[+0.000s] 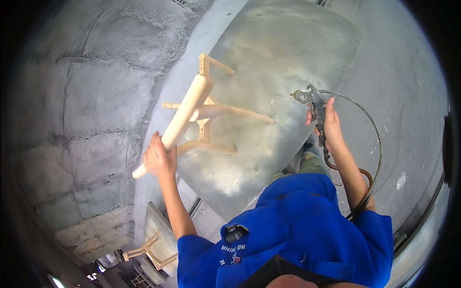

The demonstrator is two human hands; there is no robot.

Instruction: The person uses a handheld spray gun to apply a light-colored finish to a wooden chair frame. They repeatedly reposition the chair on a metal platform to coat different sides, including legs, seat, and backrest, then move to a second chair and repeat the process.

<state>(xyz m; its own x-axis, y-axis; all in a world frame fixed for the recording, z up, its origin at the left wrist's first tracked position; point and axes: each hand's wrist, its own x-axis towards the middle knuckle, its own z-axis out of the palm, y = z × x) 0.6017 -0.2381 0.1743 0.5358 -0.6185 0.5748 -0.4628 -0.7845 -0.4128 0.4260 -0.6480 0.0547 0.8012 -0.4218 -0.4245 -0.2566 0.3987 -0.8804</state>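
Note:
A pale wooden chair frame (188,102) is tilted in the air at the left, its legs and crosspieces reaching to the right. My left hand (161,156) is wrapped round the thick wooden rail near its lower end. At the right, my right hand (332,127) grips a dark spray gun (316,106) by its handle. The gun's metal front points left toward the chair frame, with a gap between them. A thin dark hose (376,126) loops from the gun down past my right forearm.
A large grey, stained sheet (293,43) lies beneath the chair frame. Grey, dust-coated blocks form a wall (101,96) along the left. Another pale wooden frame (152,252) sits at the lower left. My foot and trouser leg (312,161) show near the sheet's edge.

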